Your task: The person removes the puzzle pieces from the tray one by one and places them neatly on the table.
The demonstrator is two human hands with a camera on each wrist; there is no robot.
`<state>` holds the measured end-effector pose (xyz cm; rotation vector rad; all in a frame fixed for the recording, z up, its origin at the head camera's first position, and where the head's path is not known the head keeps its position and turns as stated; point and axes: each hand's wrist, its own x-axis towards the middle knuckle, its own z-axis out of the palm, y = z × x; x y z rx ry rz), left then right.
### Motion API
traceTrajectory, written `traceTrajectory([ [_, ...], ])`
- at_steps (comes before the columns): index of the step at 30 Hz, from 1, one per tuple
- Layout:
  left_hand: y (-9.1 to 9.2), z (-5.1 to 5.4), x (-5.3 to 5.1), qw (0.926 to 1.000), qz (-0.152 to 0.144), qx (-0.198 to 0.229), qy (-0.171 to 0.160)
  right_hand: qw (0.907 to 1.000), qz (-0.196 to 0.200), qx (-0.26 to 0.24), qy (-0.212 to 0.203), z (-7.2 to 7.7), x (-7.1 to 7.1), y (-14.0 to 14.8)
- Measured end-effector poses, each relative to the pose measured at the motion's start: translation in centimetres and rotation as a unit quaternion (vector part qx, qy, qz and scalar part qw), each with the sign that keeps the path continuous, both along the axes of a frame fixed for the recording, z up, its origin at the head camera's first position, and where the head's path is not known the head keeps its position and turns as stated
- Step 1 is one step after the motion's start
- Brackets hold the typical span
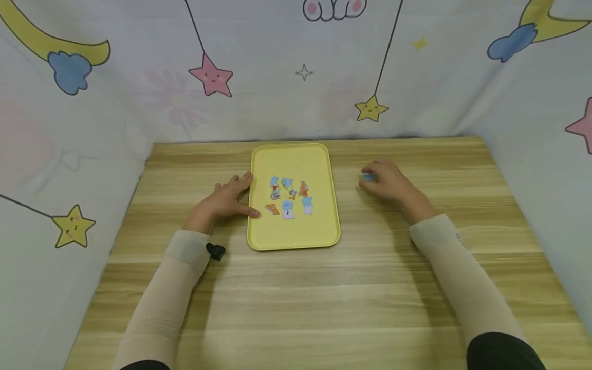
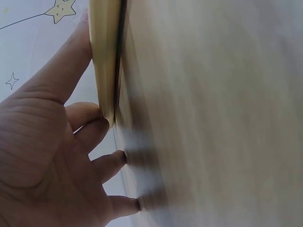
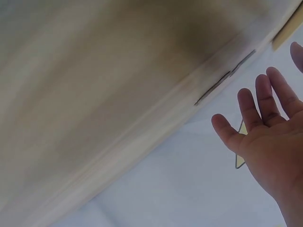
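Note:
In the head view, a yellow tray [image 1: 296, 239] lies on the table with several small jigsaw puzzle pieces [image 1: 288, 209] in its middle, coloured blue, orange and white. My left hand [image 1: 228, 199] rests at the tray's left side, fingers spread, thumb and fingertips touching the rim; the left wrist view shows the tray's edge [image 2: 105, 56] beside the thumb and fingers. Right of the tray, my right hand [image 1: 388, 181] hovers over a blue piece [image 1: 369, 177] that it partly covers. Its fingers look loosely extended in the right wrist view, apart from two thin flat pieces [image 3: 213, 88] on the table.
The wooden table [image 1: 296, 308] extends around the tray on all sides. A white cloth backdrop [image 1: 277, 113] printed with stars and moons stands along the table's back and both sides. A small black object [image 1: 215, 251] sits at the left wrist.

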<state>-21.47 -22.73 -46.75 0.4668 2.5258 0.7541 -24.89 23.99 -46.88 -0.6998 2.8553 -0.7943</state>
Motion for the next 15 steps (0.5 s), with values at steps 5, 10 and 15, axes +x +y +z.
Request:
traceTrajectory([
  [5, 0.1, -0.2, 0.2, 1.0000, 0.003, 0.003, -0.003, 0.9998, 0.010, -0.015, -0.004, -0.3, 0.1, -1.3],
  [10, 0.1, -0.3, 0.1, 1.0000, 0.002, -0.001, -0.002, 0.9994, 0.015, -0.026, -0.015, -0.1, 0.5, -2.8],
  [15, 0.1, -0.2, 0.1, 1.0000, 0.002, -0.001, 0.000, 0.9992, 0.026, -0.023, -0.020, 0.0, 0.7, -4.3],
])
